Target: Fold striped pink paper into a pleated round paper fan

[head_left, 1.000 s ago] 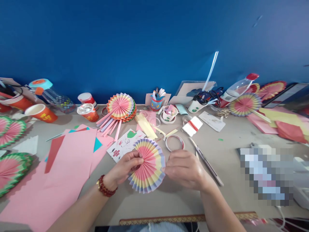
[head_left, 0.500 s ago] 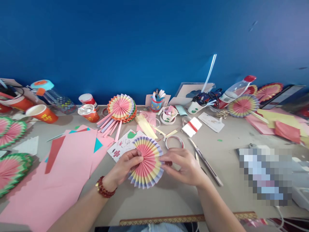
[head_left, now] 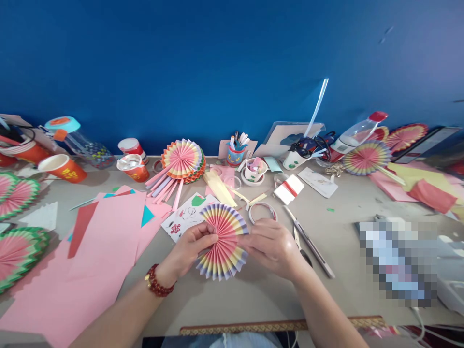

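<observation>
A pleated round paper fan [head_left: 225,255], pink in the middle with yellow and purple bands, is spread open above the table. My left hand [head_left: 195,246] pinches it near its centre from the left, thumb on the front. On the right side, my right hand [head_left: 270,246] has its fingers curled in and the fingertips on the fan's edge; the exact grip is partly hidden. Just behind the fan lie a printed white sheet [head_left: 183,220] and a roll of tape [head_left: 263,207]. Beside my right hand are scissors [head_left: 302,249], partly covered by it.
Large pink paper sheets [head_left: 105,241] cover the left of the table. A grey utility knife [head_left: 311,246] lies right of the scissors. Finished fans [head_left: 181,157], paper cups [head_left: 61,169] and a plastic bottle [head_left: 357,133] stand along the blue wall. A blurred-out device [head_left: 395,266] lies at right.
My right hand's fingers have drawn in closer together at the fan's right edge, uncovering more of the scissors. The fan has shifted very slightly right; my left hand keeps its pinch.
</observation>
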Available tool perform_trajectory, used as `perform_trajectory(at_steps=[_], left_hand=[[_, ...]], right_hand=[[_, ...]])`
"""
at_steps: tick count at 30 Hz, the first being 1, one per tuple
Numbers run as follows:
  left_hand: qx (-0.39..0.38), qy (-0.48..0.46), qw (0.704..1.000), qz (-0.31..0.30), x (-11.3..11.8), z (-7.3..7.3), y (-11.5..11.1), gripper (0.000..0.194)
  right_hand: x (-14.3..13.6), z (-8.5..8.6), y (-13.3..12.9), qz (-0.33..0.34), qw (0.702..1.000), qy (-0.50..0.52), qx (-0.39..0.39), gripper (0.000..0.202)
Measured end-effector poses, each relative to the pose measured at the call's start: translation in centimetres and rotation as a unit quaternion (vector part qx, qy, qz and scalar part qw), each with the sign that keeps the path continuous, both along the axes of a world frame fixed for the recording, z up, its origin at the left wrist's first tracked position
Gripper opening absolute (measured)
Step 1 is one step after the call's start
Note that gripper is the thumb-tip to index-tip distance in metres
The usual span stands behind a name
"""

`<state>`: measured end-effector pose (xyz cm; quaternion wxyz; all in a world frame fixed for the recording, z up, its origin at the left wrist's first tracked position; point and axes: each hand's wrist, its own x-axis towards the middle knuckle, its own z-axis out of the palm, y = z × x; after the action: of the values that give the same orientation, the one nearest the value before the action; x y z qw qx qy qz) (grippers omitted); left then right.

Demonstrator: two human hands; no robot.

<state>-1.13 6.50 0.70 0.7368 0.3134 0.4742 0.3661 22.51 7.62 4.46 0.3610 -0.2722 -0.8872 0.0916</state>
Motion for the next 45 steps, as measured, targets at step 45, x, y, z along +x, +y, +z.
perform_trajectory(at_steps=[45], left_hand=[[0.134, 0.011, 0.988, -0.072, 0.9, -1.0, -0.6, 0.026]], right_hand=[[-2.9, -0.3, -1.0, -0.07, 0.994, -0.044, 0.073, 0.017]])
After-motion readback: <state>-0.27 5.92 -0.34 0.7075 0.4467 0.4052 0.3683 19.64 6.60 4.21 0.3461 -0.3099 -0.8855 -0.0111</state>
